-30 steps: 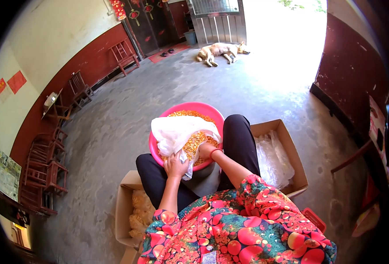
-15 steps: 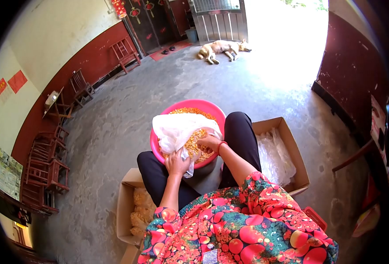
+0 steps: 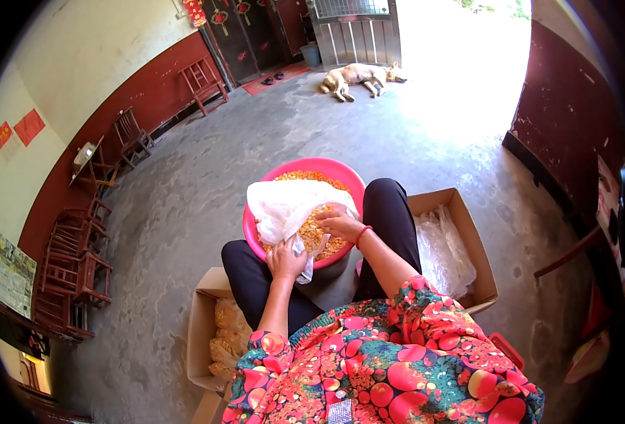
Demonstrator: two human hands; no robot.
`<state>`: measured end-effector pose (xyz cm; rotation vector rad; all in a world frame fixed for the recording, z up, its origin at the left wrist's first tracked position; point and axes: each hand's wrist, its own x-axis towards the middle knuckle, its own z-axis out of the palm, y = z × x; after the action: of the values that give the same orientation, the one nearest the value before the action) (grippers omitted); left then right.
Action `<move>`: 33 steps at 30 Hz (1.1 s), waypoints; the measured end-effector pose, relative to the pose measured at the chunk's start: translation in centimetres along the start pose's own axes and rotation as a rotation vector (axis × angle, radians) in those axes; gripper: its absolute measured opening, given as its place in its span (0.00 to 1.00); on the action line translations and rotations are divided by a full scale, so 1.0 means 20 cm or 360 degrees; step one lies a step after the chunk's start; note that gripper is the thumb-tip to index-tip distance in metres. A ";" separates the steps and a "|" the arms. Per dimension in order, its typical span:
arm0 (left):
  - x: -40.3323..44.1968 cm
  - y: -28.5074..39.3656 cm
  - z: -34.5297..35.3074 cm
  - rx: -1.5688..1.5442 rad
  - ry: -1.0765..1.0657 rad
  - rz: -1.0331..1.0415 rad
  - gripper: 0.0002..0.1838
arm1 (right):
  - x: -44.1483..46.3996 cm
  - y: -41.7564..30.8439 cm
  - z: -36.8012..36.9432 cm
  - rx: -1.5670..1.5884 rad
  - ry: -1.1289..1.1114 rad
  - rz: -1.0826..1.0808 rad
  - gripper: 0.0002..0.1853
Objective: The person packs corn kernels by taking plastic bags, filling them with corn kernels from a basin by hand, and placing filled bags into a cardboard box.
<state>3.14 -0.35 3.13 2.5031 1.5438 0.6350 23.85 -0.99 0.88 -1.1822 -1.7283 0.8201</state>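
Observation:
A pink basin of yellow corn kernels stands between my knees. Draped over the kernels is a white plastic bag, its crumpled edge hanging at the near rim. My left hand is closed on that gathered edge at the near left of the basin. On the right side, my right hand hovers low over the kernels beside the bag, fingers stretched out and apart. Its fingertips reach toward the bag; whether they touch it, I cannot tell.
By my right leg stands a cardboard box with clear plastic bags. Another box at my left contains filled yellowish bags. A dog lies near the doorway. Wooden chairs line the left wall.
My right hand has lifted slightly from the kernels and its fingers have straightened. My left hand keeps its hold on the bag's edge. The view has shifted a little.

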 end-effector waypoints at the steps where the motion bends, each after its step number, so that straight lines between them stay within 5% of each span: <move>1: 0.00 0.00 0.00 0.0001 -0.0008 -0.0009 0.28 | -0.01 -0.09 0.01 0.0706 0.0133 0.0372 0.14; 5: 0.00 0.00 -0.01 -0.0005 -0.0004 -0.0013 0.28 | 0.00 -0.10 0.03 0.0861 0.0035 0.0402 0.13; 8: 0.00 0.00 0.00 -0.0003 0.0007 0.0003 0.28 | 0.02 -0.09 0.04 0.0798 0.0330 0.0672 0.11; 10: 0.00 0.00 0.00 -0.0007 0.0022 0.0030 0.28 | 0.00 -0.19 0.03 -0.0111 0.0281 0.0643 0.14; 15: 0.01 0.00 0.01 0.0007 0.0011 0.0021 0.28 | 0.00 -0.11 0.14 -0.0699 0.0516 0.0554 0.19; 21: 0.00 0.00 0.01 0.0031 0.0005 0.0003 0.29 | 0.02 -0.16 0.14 -0.1287 -0.0025 0.0964 0.18; 28: 0.00 0.00 0.01 0.0016 -0.0018 -0.0008 0.29 | 0.03 -0.10 0.17 -0.1453 -0.0144 0.0950 0.17; 33: 0.00 0.02 -0.01 0.0027 -0.0043 -0.0029 0.29 | 0.07 -0.06 0.17 -0.1389 -0.0576 0.0868 0.15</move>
<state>3.41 -0.47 3.40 2.4959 1.5674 0.5857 20.11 -0.25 0.84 -2.2705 -2.1830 0.6006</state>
